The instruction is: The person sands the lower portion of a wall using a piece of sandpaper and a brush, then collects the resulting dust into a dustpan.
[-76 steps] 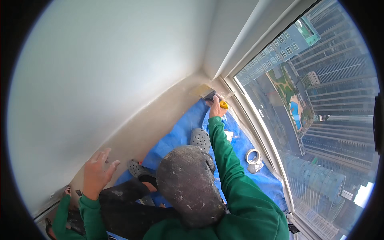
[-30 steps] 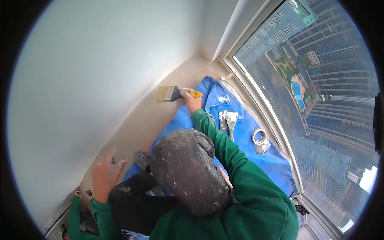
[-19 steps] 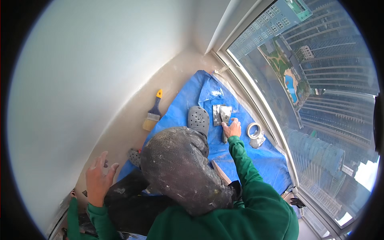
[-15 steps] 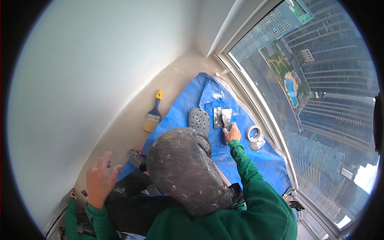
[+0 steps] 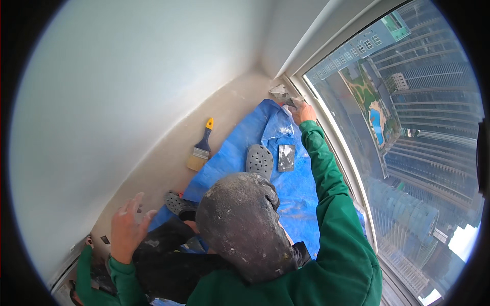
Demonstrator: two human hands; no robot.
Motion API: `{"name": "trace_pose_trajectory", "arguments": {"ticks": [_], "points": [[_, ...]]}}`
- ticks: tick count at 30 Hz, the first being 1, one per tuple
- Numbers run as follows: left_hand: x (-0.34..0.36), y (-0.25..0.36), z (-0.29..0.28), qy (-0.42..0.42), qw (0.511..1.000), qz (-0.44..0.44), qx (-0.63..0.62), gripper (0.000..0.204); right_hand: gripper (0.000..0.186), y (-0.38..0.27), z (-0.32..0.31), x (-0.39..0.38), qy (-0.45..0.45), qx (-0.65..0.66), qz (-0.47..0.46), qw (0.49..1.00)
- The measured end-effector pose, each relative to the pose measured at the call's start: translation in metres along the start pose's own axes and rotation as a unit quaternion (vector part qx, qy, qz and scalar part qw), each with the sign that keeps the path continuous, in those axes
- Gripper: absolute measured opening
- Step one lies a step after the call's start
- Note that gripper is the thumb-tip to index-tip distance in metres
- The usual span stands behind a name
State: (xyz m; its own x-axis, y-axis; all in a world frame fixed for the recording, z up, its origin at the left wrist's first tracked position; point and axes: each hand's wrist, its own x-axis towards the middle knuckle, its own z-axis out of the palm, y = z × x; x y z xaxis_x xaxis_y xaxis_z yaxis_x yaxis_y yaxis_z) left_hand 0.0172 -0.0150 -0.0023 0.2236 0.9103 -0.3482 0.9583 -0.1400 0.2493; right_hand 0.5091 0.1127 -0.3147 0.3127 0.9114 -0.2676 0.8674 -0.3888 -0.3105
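Observation:
My right hand (image 5: 303, 112) is stretched to the far corner by the window frame. It is closed around a putty knife (image 5: 279, 93), whose smeared blade is over the floor just beyond the tarp; the fingers partly hide the handle. My left hand (image 5: 127, 229) is raised near the left wall with dusty fingers spread and nothing in them. A dark rectangular plate (image 5: 286, 158) spotted with white lies on the blue tarp (image 5: 229, 137), beside my grey clog (image 5: 260, 160).
A wide paintbrush (image 5: 201, 148) with a yellow-tipped handle lies on the bare floor between wall and tarp. The window frame (image 5: 332, 148) runs along the right. At lower left another person's green sleeve (image 5: 86, 268) shows, the hand against the wall. My dusty knee (image 5: 237, 219) fills the middle.
My right hand has lifted the putty knife off the dark plate and carried it forward to the far corner. My forearm now covers the tape roll. My left hand has hardly moved.

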Motion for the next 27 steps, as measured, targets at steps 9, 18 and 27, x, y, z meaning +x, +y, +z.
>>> {"name": "trace_pose_trajectory", "arguments": {"ticks": [9, 18, 27], "points": [[0.006, -0.009, 0.006, -0.028, 1.000, -0.011, -0.003, 0.048, 0.036, 0.010, -0.021, 0.035, 0.001, -0.030, -0.063, 0.998], [0.006, -0.006, 0.006, -0.021, 1.000, -0.010, 0.008, 0.046, 0.033, -0.016, -0.016, 0.028, 0.011, -0.065, -0.066, 0.996], [0.003, -0.009, 0.005, -0.021, 0.999, -0.046, 0.003, 0.043, 0.030, -0.020, -0.004, -0.004, -0.018, -0.037, 0.007, 0.999]]}}
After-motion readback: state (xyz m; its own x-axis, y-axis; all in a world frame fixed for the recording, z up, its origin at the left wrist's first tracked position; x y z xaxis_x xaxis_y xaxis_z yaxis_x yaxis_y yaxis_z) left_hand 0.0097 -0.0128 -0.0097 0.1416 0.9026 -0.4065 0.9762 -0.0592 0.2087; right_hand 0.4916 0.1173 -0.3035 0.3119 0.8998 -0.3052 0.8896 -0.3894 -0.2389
